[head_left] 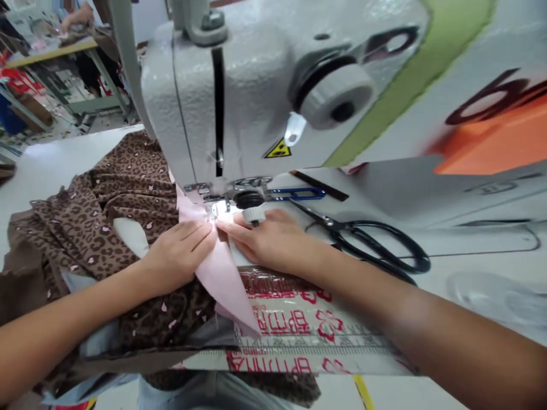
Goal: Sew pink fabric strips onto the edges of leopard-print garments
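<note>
**Two bare hands on pink cloth at a pale grey sewing machine**

Just in front of the needle of the pale grey cast-metal sewing machine (222, 97), the left hand (179, 254) and right hand (267, 239) press flat on a pale pink fabric strip (222, 282), fingertips almost meeting. Left of the machine, brown leopard-print fabric (128, 188) lies bunched beside and beneath the left hand. Right of the machine lie black-handled steel tailor's scissors (363, 242) and a slim blue-handled tool (299, 194).

Black tailor's scissors (329, 223) block the way rightward, just beside the right hand (269, 239).
</note>
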Demonstrator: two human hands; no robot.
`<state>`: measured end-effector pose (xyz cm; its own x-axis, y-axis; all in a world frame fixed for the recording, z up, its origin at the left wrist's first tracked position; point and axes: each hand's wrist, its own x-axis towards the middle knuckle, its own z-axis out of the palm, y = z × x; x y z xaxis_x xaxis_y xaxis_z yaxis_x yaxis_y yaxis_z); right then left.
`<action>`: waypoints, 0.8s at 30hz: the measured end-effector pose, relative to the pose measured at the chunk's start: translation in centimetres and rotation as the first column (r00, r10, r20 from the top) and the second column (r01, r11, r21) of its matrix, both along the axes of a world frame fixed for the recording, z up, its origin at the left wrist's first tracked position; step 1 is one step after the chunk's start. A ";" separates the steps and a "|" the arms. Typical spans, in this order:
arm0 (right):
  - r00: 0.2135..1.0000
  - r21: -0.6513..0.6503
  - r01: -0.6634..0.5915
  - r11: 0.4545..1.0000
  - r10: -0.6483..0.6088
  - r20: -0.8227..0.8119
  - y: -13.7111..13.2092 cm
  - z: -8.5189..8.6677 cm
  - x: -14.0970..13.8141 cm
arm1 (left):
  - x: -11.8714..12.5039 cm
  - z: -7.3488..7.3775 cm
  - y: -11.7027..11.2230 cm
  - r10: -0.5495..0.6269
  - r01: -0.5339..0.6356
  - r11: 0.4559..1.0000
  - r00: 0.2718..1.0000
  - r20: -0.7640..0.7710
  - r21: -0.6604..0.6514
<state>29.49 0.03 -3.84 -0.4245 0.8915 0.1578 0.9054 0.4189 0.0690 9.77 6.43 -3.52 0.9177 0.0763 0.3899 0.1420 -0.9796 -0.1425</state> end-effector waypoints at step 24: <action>0.938 -0.032 -0.289 0.957 0.277 -0.207 -0.4 0.2 0.1 | -0.4 0.4 0.0 -0.073 0.083 0.982 0.995 0.062 -0.169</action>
